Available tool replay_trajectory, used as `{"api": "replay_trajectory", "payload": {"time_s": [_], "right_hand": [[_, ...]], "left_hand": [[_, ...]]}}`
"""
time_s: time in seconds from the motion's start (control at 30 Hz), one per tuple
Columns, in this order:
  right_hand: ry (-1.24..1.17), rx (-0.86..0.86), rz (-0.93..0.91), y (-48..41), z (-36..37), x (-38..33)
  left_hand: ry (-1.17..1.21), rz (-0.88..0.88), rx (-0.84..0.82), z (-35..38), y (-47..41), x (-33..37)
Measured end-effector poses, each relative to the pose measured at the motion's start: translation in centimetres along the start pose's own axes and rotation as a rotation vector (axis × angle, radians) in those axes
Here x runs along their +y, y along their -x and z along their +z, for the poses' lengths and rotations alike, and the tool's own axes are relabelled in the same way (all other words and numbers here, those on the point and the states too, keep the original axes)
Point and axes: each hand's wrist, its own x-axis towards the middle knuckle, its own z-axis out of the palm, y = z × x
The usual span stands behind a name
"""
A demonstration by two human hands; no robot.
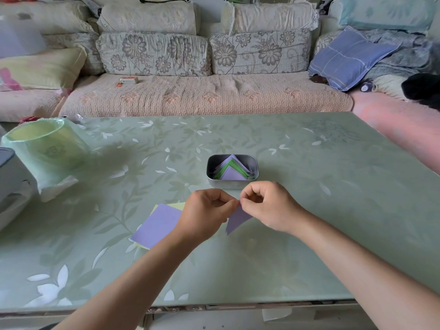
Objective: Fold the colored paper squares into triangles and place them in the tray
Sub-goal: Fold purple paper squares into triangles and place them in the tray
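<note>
My left hand (206,211) and my right hand (266,207) meet above the table, both pinching the top corner of a purple paper (236,220) that hangs down in a pointed shape between them. A small metal tray (209,168) stands just beyond my hands and holds several folded purple and green triangles (232,171). To the left of my left hand lies a stack of flat squares, a purple square (158,223) on top with yellow paper (178,206) showing under its edges; my left wrist covers its right corner.
The green glass table (309,186) with a leaf pattern carries a pale green lined bin (45,148) at the far left and a grey-white appliance (12,186) at the left edge. A sofa (204,94) with cushions runs behind the table.
</note>
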Motion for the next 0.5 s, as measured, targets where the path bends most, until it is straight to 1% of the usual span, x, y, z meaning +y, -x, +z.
{"api": "replay_trajectory", "payload": {"time_s": [0.13, 0.3, 0.5], "right_hand": [[0.049, -0.015, -0.015, 0.0, 0.0, 0.1], [0.043, -0.028, 0.011, -0.3, -0.3, 0.6], [0.02, -0.013, 0.027, -0.5, -1.0, 1.0]], "left_hand": [[-0.009, 0.008, 0.0, -0.1, 0.0, 0.0], [-0.028, 0.031, 0.027, -0.8, -0.1, 0.2], [0.017, 0.004, 0.083, -2.1, -0.5, 0.6]]}}
